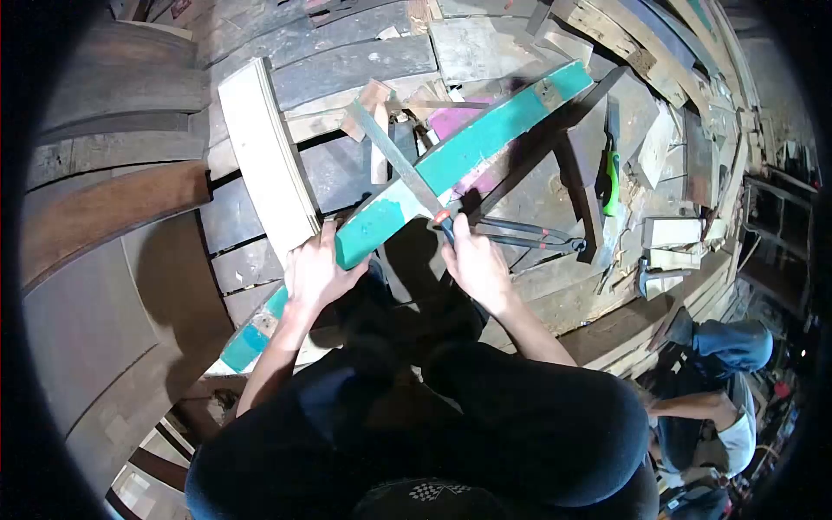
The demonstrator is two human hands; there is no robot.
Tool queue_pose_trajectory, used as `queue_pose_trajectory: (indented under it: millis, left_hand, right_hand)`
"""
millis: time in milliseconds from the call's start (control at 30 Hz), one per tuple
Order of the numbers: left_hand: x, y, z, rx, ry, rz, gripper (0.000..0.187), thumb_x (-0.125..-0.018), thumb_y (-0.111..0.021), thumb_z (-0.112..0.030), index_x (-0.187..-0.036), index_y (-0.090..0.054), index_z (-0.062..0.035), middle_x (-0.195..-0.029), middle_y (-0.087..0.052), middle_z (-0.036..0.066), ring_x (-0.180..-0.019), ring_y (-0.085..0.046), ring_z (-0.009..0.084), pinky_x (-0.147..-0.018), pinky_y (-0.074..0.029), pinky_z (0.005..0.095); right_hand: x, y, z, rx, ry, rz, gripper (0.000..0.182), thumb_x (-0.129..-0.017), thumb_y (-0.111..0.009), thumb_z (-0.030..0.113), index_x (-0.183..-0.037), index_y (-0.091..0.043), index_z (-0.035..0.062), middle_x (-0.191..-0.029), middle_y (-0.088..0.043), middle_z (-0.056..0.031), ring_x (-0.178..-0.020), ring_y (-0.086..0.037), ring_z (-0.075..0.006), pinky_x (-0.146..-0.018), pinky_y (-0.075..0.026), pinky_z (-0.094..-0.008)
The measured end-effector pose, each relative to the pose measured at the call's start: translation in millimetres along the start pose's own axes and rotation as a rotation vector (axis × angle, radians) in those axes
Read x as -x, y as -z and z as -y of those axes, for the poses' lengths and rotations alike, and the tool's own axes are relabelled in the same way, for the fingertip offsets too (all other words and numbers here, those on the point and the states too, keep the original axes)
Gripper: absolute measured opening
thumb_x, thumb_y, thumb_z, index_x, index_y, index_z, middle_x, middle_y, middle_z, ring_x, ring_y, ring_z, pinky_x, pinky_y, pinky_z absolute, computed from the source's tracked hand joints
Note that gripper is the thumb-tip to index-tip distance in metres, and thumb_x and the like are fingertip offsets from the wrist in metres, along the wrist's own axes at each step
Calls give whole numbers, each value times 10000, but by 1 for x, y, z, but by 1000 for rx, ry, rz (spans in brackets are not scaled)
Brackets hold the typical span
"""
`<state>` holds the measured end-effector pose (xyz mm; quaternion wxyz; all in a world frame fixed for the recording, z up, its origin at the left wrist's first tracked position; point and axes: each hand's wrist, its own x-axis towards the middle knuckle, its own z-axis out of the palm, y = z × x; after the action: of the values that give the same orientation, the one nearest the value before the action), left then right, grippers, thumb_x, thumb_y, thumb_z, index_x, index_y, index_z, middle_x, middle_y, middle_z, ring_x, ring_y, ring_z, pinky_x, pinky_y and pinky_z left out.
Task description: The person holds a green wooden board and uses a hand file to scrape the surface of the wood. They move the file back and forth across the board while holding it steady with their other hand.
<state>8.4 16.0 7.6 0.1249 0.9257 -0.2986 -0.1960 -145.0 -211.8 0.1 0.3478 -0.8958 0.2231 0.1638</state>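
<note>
A long teal-painted board [481, 143] lies diagonally in front of my knees. My left hand [321, 267] rests on its lower part, with the fingers wrapped over the edge. Across the board runs a narrow wooden strip [386, 147], its near end close to my right hand. My right hand [477, 264] is closed around one handle end of dark pincers with red marks [529, 236]. The pincers' head points right, away from the board. A pale board [264, 156] lies to the left of the teal board.
A green-handled saw [612, 184] and a hammer [643, 279] lie at the right. Wood scraps and planks [607, 35] are piled at the upper right. Another person [719, 416] sits at the lower right. Curved brown wood [113, 217] stands at the left.
</note>
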Motion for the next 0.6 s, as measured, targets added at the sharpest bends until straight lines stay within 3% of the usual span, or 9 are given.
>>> queue_pose_trajectory:
  millis: [167, 267, 367, 400, 500, 533, 600]
  left_hand:
    - [2, -1, 0, -18, -14, -8, 668, -771, -822, -449, -1186, -615, 33, -817, -709, 247, -746, -719, 422, -679, -581, 504]
    - [3, -7, 6, 10, -73, -81, 678, -766, -827, -444, -1195, -627, 42, -797, -712, 234, -717, -718, 424, -680, -585, 513]
    - [0, 2, 0, 37, -1, -5, 705, -766, -826, -453, -1225, -629, 45, -819, -718, 246, -738, -723, 430, -695, -589, 520]
    - [-1, 4, -2, 41, 29, 32, 734, -769, -821, -467, -1257, -622, 44, -847, -723, 258, -775, -728, 435, -714, -592, 523]
    - [-1, 6, -4, 39, 35, 33, 735, -770, -816, -480, -1255, -625, 38, -871, -726, 261, -802, -728, 440, -727, -592, 520]
    - [1, 3, -3, 6, 28, 6, 675, -766, -815, -457, -1237, -617, -17, -870, -729, 222, -772, -736, 386, -734, -592, 502]
    - [0, 3, -4, 13, 31, 13, 707, -764, -822, -468, -1236, -619, 18, -883, -725, 245, -807, -728, 427, -743, -590, 515]
  right_hand:
    - [55, -16, -33, -10, -5, -26, 341, -940, -642, 186, -1167, -434, 38, -917, -677, -304, -753, -673, -508, -661, -541, -602]
    - [90, -24, -39, 86, -176, 41, 411, -934, -651, 184, -1227, -449, -21, -867, -670, -313, -753, -664, -521, -641, -518, -610]
    - [82, -13, -34, 74, -252, 88, 412, -933, -658, 192, -1229, -454, -11, -852, -674, -309, -746, -661, -524, -642, -516, -617]
    - [79, -16, -38, 40, -177, 21, 343, -971, -620, 230, -1197, -434, 52, -774, -684, -295, -727, -676, -517, -647, -543, -606]
    - [73, -18, -41, -62, -98, -3, 400, -959, -648, 198, -1260, -435, 42, -748, -677, -268, -716, -668, -508, -625, -521, -589]
    - [74, -20, -41, -117, -107, 25, 430, -953, -659, 192, -1295, -435, 56, -730, -669, -258, -705, -663, -508, -619, -519, -578]
    - [76, -20, -35, -239, -146, 78, 515, -929, -690, 168, -1377, -443, 112, -721, -659, -245, -698, -654, -508, -617, -521, -555]
